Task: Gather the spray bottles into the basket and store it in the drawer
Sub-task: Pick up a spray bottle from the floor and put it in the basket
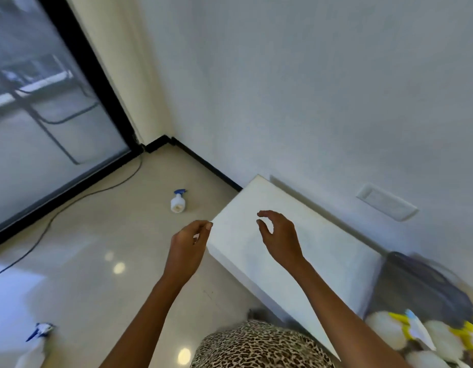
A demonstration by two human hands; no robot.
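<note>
A small white spray bottle [178, 201] with a blue trigger stands on the beige floor near the wall corner. Another blue-triggered white spray bottle [36, 346] is at the bottom left edge, blurred. At the bottom right a dark mesh basket [426, 285] holds several white bottles with yellow triggers [389, 332]. My left hand [189, 247] hovers at the left corner of a white cabinet top [323, 251], fingers loosely curled, holding nothing. My right hand [279, 236] hovers over that top, thumb and fingers apart and relaxed, empty.
A black cable [70, 205] runs across the floor beside a black-framed glass door [44, 115]. A white wall socket [386, 201] sits above the cabinet. Leopard-print clothing [259, 346] fills the bottom centre.
</note>
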